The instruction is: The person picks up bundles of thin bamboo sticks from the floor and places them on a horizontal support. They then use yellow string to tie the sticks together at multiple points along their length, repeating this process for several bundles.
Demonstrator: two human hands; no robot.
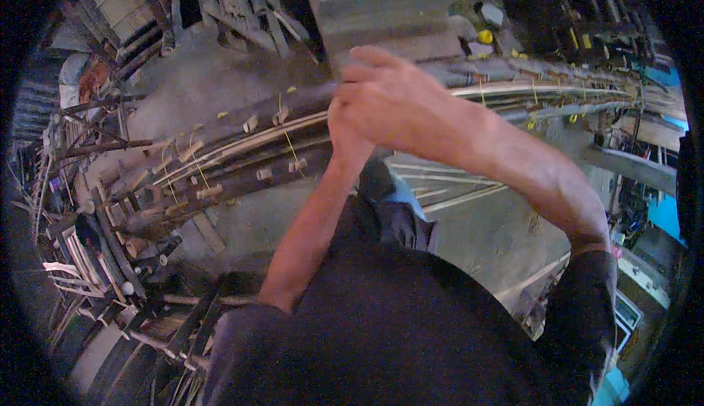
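My two hands meet above a long row of pale wooden strips (257, 136) that runs from left to right. My right hand (400, 101) reaches across from the right, its fingers bent and closed over my left hand. Below it, my left hand (350, 129) comes up from the lower left, with most of its fingers hidden behind the right one. Whatever lies between the hands, if anything, cannot be made out. Yellow cords (290, 146) cross the strips at intervals, and small wooden blocks (281, 115) sit along both sides.
A large pale block (381, 2) stands beyond the strips. Timber pieces (235, 10) are stacked at the far left. A small yellow round object (485, 36) lies at the far right. Thin sticks (447, 186) lie on the floor right of my legs. More wooden frames crowd the left.
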